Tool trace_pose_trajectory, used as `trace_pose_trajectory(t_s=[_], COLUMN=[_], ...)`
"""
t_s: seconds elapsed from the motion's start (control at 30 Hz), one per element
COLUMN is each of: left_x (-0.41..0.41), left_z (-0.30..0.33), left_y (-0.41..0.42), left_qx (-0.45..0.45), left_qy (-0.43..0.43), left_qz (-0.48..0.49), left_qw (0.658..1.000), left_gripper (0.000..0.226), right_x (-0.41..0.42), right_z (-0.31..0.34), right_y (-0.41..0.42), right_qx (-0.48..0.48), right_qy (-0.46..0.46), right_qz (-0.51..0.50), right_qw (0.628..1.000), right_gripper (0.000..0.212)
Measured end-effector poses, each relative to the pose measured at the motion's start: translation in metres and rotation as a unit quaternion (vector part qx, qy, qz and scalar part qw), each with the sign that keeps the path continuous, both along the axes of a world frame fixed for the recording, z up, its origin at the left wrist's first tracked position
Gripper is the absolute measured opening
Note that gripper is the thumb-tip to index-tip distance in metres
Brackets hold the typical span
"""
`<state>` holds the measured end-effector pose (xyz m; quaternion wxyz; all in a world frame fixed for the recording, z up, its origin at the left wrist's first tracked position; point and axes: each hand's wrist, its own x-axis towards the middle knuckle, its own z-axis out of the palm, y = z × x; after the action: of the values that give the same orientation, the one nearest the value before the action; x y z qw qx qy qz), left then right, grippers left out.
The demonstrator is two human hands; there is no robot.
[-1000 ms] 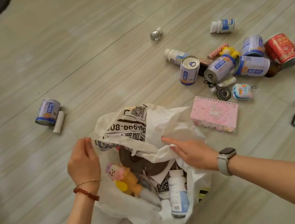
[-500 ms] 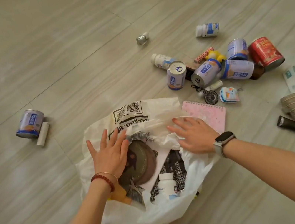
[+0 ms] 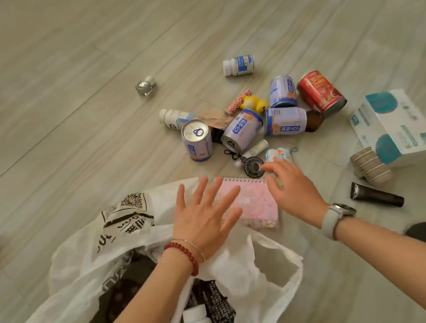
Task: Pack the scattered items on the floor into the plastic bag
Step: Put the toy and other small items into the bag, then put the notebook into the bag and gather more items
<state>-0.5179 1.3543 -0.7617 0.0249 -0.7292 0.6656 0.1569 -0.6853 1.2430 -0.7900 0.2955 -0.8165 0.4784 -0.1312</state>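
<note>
You see soft, even daylight on the floor (image 3: 60,130), with faint shadows under the cans (image 3: 197,141). Both hands blur slightly, and the wide lens bends the edges.

Just beyond my notebook (image 3: 252,200), with its pink paper cover and wire spiral, lie glossy metal cans (image 3: 240,131) in smooth printed labels. My plastic bag (image 3: 67,292), nearer me than the notebook, is thin, crinkled, faintly shiny white film. The floor (image 3: 55,103) looks like matt wood-grain planks. Right of the notebook lies a matt black tube (image 3: 375,194).
</note>
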Motion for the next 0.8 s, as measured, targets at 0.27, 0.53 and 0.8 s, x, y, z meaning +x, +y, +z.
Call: trace_pose_trajectory(t_s=[0.27,0.53,0.8], left_x=[0.003,-0.017,-0.05], left_z=[-0.061,-0.041,-0.07], left_y=[0.041,-0.025,-0.114], left_qx=[0.093,-0.149,-0.02], left_qy=[-0.102,-0.077,0.052], left_qz=[-0.039,-0.058,0.198], left_qw=[0.99,0.984,0.979], left_gripper=[0.066,0.036,0.051], right_x=[-0.013,-0.077,-0.091], right_z=[-0.028,-0.013,-0.021], right_y=[0.008,-0.003,0.0], right_qx=[0.018,0.13,0.162], right_qy=[0.244,0.305,0.271], right_qz=[0.073,0.026,-0.046], right_qw=[0.967,0.943,0.948], right_gripper=[0.089,0.077,0.074])
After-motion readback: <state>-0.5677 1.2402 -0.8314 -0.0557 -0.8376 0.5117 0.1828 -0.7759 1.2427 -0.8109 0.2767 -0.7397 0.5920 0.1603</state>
